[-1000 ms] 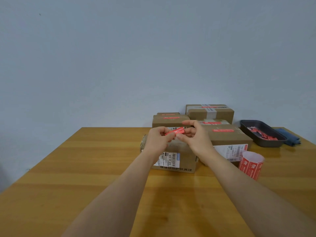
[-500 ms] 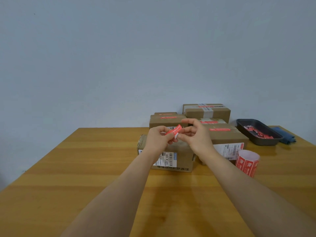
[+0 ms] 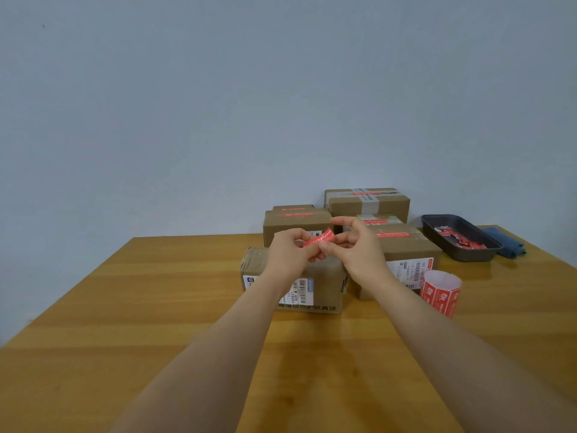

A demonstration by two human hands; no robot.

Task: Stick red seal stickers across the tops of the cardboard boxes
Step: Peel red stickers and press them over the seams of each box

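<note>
A red seal sticker (image 3: 318, 239) is pinched between both hands above the nearest cardboard box (image 3: 321, 285); the left hand (image 3: 288, 256) is closed on its lower left end, and the right hand (image 3: 359, 248) grips the other end with thumb and forefinger while the remaining fingers are spread. Compared with half a second ago, the strip is now stretched out longer and flatter between the hands, and a pale sliver at its underside suggests the backing is being peeled away, though this is too small to be sure. It is judged that the sticker is nearly ready to be laid down.

The nearest box's top is largely hidden behind the hands, and no red strip can be seen on it, so it is taken as the next target. Boxes already sealed (image 3: 298, 221) are grouped from 12 to 1 o'clock of the hands, close behind. A sticker roll (image 3: 440, 292) stands at 4 o'clock, just beside the right forearm, where it could be knocked on withdrawal. A dark tray (image 3: 480, 254) holding red scraps and a blue cloth (image 3: 509, 246) lie at 2 o'clock near the table's right edge. From 7 to 10 o'clock the wooden table (image 3: 140, 323) is left open for repositioning boxes
</note>
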